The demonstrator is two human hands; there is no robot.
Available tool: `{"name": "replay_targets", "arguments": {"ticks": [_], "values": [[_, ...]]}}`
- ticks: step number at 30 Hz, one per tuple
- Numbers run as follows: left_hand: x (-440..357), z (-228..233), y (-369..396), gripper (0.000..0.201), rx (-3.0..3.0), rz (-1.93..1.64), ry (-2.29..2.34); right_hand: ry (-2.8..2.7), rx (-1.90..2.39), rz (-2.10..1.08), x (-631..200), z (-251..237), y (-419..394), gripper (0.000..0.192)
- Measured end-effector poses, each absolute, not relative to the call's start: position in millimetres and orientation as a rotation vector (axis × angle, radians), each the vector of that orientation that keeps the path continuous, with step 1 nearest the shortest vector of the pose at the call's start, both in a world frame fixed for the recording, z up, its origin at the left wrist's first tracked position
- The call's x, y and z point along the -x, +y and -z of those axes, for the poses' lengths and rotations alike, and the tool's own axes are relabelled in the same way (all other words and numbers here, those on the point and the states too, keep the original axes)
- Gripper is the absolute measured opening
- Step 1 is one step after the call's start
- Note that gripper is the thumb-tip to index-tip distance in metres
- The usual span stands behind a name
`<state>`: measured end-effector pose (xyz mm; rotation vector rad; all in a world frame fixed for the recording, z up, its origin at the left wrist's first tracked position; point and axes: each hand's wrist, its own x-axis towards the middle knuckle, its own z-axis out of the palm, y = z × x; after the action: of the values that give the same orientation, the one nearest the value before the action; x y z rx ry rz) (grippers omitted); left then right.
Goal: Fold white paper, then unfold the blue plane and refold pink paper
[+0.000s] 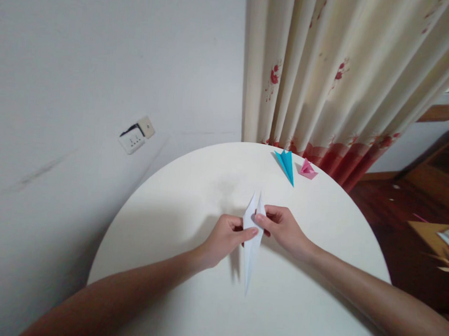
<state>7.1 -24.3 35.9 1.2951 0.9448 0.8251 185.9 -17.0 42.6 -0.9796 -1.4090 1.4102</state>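
A long, narrow folded piece of white paper, pointed at both ends, is held just above the round white table. My left hand pinches its left edge near the middle, thumb on top. My right hand grips the right edge at the same height, thumb pressed onto the paper. The two upper points of the fold stand slightly apart.
A blue folded paper shape and a small pink one lie at the table's far edge. Behind them hangs a cream curtain with red flowers. A wall socket sits on the left wall. Dark wooden floor lies to the right.
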Motion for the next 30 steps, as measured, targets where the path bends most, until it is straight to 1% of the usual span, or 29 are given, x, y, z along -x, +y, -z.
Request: {"name": "replay_targets", "arguments": {"ticks": [3,7,10,14,18,20,23,26,30], "values": [[-10,-38,-28,0.033,-1.322,-0.757,0.955,-1.314,1.021,-1.439,-183,-43,-19,0.037],[-9,-39,-26,0.035,-1.339,-0.714,0.951,-1.301,1.04,-1.45,-184,-42,-22,0.041],[-9,-40,-26,0.036,-1.306,-0.679,0.952,-1.288,1.048,-1.4,-188,-41,-20,0.042],[-9,-40,-27,0.038,-1.251,-0.627,0.938,-1.207,1.036,-1.328,-195,-38,-9,0.037],[-8,-37,-28,0.039,-1.253,-0.586,0.947,-1.011,1.058,-1.257,-204,-39,3,0.037],[-8,-36,-27,0.038,-1.237,-0.603,0.953,-0.888,1.025,-1.331,-204,-41,3,0.043],[-8,-35,-25,0.038,-1.232,-0.664,0.956,-0.938,0.91,-1.605,-196,-42,-9,0.054],[-8,-34,-24,0.038,-1.252,-0.697,0.956,-1.13,0.878,-1.759,-184,-36,-23,0.04],[-8,-33,-25,0.041,-1.297,-0.631,0.984,-1.057,0.93,-1.785,-176,-27,-29,0.033]]}}
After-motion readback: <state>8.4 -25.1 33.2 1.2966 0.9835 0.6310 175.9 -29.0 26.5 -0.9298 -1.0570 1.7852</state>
